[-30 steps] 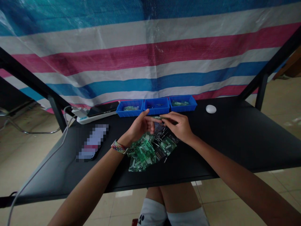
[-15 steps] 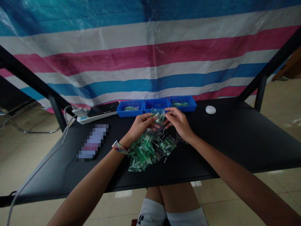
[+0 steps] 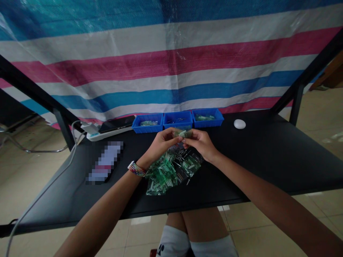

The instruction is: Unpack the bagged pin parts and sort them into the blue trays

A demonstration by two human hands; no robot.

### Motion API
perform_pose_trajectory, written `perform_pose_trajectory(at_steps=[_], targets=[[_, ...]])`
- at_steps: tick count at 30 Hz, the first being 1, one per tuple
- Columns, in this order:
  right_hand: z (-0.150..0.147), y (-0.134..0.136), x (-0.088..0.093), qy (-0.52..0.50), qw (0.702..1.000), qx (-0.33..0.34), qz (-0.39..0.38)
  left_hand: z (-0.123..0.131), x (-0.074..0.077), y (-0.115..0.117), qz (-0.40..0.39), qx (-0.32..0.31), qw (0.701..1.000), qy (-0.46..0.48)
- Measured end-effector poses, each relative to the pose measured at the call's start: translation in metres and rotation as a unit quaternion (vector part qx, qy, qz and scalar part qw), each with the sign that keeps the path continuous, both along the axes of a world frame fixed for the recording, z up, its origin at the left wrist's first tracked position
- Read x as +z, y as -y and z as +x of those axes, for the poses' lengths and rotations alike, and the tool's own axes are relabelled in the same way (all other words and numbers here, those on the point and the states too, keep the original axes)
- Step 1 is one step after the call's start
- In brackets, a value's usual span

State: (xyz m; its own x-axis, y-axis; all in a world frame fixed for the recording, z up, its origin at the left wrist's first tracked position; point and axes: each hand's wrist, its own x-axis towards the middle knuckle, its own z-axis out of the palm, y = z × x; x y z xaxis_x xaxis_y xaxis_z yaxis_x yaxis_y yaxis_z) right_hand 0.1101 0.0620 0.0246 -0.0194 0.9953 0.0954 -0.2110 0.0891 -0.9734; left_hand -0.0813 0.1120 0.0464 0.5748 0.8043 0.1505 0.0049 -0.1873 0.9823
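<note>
Between my two hands is a small clear plastic bag (image 3: 183, 133) with pale green and white pieces in it. My left hand (image 3: 165, 141) pinches its left side, and my right hand (image 3: 201, 143) pinches its right side, the thumbs close together at its near edge. Just below them on the black table (image 3: 254, 153) lies a pile of green-filled plastic bags (image 3: 163, 173). Some loose thin dark and silvery pins (image 3: 180, 157) lie beside the pile. Behind my hands stand a left blue bin (image 3: 148, 123), a middle blue bin (image 3: 177, 118) and a right blue bin (image 3: 207, 117), each with small pieces inside.
A blurred-out phone (image 3: 105, 162) lies at the left. Behind it are a white power strip (image 3: 109, 133) with a dark phone (image 3: 118, 124) on it and a cable. A white oval object (image 3: 239, 124) sits at right. A striped tarp (image 3: 174, 64) hangs behind the table.
My right hand has moved left and slightly down, closer to my left hand, and now grips the bag's right side. The bag has tilted and sits a little lower.
</note>
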Motion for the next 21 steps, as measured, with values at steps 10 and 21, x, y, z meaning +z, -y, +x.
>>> perform_pose_trajectory(at_steps=[10, 21], targets=[[0.001, 0.003, 0.006, -0.04, 0.996, 0.025, -0.079, 0.0, 0.001, 0.0, -0.058, -0.026, 0.998, 0.02], [0.002, 0.004, 0.009, -0.05, 0.994, 0.059, -0.079, 0.0, -0.009, -0.003, -0.076, 0.022, 0.995, 0.06]])
